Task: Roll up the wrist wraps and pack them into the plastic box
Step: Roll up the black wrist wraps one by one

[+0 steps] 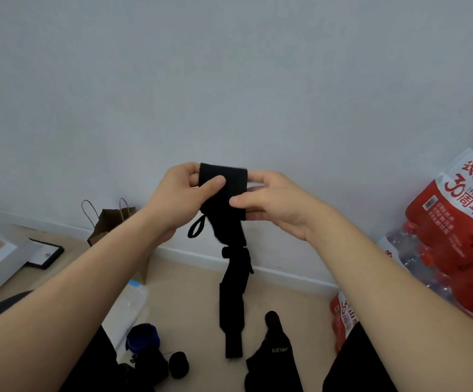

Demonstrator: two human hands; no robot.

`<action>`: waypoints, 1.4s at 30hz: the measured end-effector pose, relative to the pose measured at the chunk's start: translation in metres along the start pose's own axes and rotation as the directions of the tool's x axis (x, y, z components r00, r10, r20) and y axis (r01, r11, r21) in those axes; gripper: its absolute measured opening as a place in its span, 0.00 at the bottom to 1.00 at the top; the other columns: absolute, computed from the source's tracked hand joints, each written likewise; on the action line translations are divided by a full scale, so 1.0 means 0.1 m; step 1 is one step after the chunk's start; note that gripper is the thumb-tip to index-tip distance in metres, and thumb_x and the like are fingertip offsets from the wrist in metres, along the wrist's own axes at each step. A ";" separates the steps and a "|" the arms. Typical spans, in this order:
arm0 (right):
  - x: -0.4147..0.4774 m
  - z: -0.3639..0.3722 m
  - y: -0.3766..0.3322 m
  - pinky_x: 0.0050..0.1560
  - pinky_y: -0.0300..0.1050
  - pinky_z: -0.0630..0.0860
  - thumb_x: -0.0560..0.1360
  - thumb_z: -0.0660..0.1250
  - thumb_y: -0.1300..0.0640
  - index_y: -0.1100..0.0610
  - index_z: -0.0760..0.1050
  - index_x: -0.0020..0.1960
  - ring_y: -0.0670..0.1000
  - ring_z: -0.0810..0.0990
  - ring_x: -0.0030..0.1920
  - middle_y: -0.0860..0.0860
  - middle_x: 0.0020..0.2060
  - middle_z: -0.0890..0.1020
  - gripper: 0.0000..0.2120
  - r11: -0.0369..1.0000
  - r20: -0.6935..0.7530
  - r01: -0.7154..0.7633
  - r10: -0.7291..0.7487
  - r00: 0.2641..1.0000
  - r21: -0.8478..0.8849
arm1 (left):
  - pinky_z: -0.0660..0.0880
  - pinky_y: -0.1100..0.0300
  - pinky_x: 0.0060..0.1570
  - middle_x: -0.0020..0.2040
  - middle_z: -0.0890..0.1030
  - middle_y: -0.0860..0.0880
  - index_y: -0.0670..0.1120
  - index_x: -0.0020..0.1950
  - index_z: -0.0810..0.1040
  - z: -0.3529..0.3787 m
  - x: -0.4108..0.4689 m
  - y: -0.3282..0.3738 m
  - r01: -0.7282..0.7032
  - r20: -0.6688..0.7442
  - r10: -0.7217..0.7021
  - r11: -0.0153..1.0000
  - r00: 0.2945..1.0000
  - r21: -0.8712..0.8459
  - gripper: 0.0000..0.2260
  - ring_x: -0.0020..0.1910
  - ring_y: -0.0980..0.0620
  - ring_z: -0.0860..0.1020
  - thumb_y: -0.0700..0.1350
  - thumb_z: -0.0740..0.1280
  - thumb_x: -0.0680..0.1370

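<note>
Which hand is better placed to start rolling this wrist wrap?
Probably the right hand: its thumb presses lower on the wrist wrap, nearer the hanging tail, while the left hand pinches the top edge.

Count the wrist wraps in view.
2. One wrist wrap hangs unrolled, pinched by the left hand and right hand; a rolled wrap lies on the floor, lower left. The dark bundle beside it may hide more.

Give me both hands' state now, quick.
Left hand: holding the wrap by its top end.
Right hand: pinching the same wrap.
</note>
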State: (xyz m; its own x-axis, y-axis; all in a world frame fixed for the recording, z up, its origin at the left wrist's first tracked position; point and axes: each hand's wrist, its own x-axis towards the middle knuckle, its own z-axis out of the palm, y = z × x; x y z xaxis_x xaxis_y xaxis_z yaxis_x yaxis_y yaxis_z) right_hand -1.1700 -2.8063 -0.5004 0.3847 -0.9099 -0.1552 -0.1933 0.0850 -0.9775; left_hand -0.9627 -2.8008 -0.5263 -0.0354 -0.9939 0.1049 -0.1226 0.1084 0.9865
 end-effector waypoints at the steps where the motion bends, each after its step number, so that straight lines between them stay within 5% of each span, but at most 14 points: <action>1: -0.01 0.02 0.00 0.65 0.54 0.83 0.80 0.73 0.67 0.54 0.82 0.65 0.54 0.89 0.57 0.56 0.53 0.90 0.16 0.995 -0.005 0.008 -0.008 1.000 -0.099 | 0.85 0.58 0.44 0.48 0.90 0.48 0.45 0.61 0.81 0.00 0.00 0.01 0.016 -0.003 -0.016 1.000 1.000 0.000 0.07 0.47 0.48 0.90 0.44 0.72 0.84; 4: -0.01 0.05 0.02 0.57 0.53 0.86 0.82 0.70 0.65 0.56 0.80 0.56 0.53 0.90 0.50 0.56 0.47 0.90 0.06 0.971 -0.092 0.008 -0.031 0.995 -0.239 | 0.83 0.59 0.42 0.51 0.90 0.50 0.46 0.65 0.75 0.02 -0.02 0.02 0.058 -0.060 -0.059 0.998 0.996 -0.020 0.15 0.47 0.50 0.90 0.45 0.75 0.82; 8: 0.02 0.09 0.02 0.38 0.45 0.84 0.87 0.64 0.61 0.59 0.74 0.61 0.56 0.91 0.43 0.59 0.48 0.89 0.04 0.990 -0.151 0.021 -0.042 0.988 -0.140 | 0.83 0.60 0.38 0.53 0.89 0.52 0.53 0.68 0.71 -0.02 -0.03 0.05 0.034 -0.082 -0.037 0.998 0.996 -0.043 0.22 0.45 0.50 0.89 0.45 0.78 0.80; 13: 0.08 0.10 0.04 0.53 0.51 0.86 0.85 0.69 0.57 0.52 0.70 0.65 0.57 0.91 0.43 0.55 0.47 0.90 0.11 0.995 -0.301 0.102 -0.099 0.949 -0.007 | 0.86 0.56 0.52 0.54 0.87 0.54 0.55 0.59 0.84 -0.06 -0.06 0.09 -0.167 0.104 0.153 0.975 0.983 0.146 0.18 0.51 0.50 0.89 0.39 0.82 0.74; 17: 0.07 0.05 0.01 0.55 0.47 0.86 0.82 0.72 0.64 0.53 0.80 0.65 0.54 0.91 0.47 0.55 0.45 0.90 0.13 0.974 -0.257 0.221 -0.201 0.945 0.047 | 0.83 0.55 0.62 0.54 0.88 0.56 0.52 0.64 0.84 -0.06 -0.06 0.08 -0.278 0.055 0.274 0.915 0.960 0.293 0.16 0.54 0.57 0.87 0.38 0.77 0.79; 22: 0.05 0.06 -0.01 0.50 0.45 0.85 0.78 0.78 0.61 0.53 0.87 0.57 0.49 0.86 0.38 0.53 0.40 0.89 0.09 0.923 -0.284 0.290 -0.357 0.890 -0.252 | 0.82 0.58 0.49 0.41 0.87 0.53 0.54 0.57 0.88 -0.06 -0.04 0.07 -0.317 0.011 0.335 0.881 0.942 0.350 0.08 0.41 0.54 0.85 0.42 0.73 0.83; 27: 0.08 0.05 -0.04 0.41 0.30 0.68 0.81 0.74 0.48 0.45 0.87 0.49 0.44 0.78 0.40 0.45 0.40 0.81 0.04 0.742 -0.293 0.270 -0.532 0.794 -0.614 | 0.71 0.73 0.44 0.45 0.83 0.56 0.62 0.55 0.88 -0.10 0.05 0.13 -0.304 0.000 0.339 0.844 0.941 0.442 0.06 0.45 0.66 0.79 0.50 0.73 0.83; 32: 0.13 0.05 -0.10 0.46 0.55 0.80 0.84 0.71 0.52 0.54 0.87 0.53 0.55 0.85 0.42 0.52 0.39 0.87 0.08 0.823 -0.308 0.319 -0.491 0.815 -0.470 | 0.82 0.62 0.54 0.52 0.89 0.54 0.55 0.58 0.89 -0.12 0.16 0.25 -0.288 0.103 0.275 0.946 0.956 0.149 0.09 0.54 0.55 0.87 0.43 0.72 0.84; 36: 0.14 0.10 -0.05 0.51 0.66 0.84 0.85 0.70 0.56 0.51 0.87 0.58 0.64 0.88 0.46 0.59 0.41 0.89 0.07 0.910 -0.370 0.322 -0.402 0.837 -0.262 | 0.83 0.62 0.52 0.56 0.90 0.50 0.52 0.63 0.88 -0.11 0.18 0.21 -0.177 0.126 0.186 0.981 0.974 -0.085 0.11 0.57 0.50 0.88 0.39 0.69 0.85; 42: 0.11 0.08 0.06 0.58 0.63 0.86 0.83 0.72 0.61 0.48 0.88 0.58 0.58 0.90 0.48 0.54 0.42 0.90 0.10 0.958 -0.416 0.282 -0.277 0.866 -0.049 | 0.84 0.58 0.50 0.58 0.89 0.45 0.48 0.61 0.88 0.00 0.20 0.15 -0.005 0.170 0.048 0.970 0.984 -0.242 0.11 0.57 0.46 0.88 0.38 0.67 0.86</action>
State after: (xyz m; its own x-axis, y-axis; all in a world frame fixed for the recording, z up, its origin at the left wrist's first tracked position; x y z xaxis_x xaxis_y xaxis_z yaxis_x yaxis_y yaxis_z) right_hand -1.1598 -2.8125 -0.5092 0.0116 -0.9807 0.1954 -0.1208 -0.1953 -0.9733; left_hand -0.9657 -2.8188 -0.5094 -0.2091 -0.9694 0.1290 0.1209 0.1052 0.9871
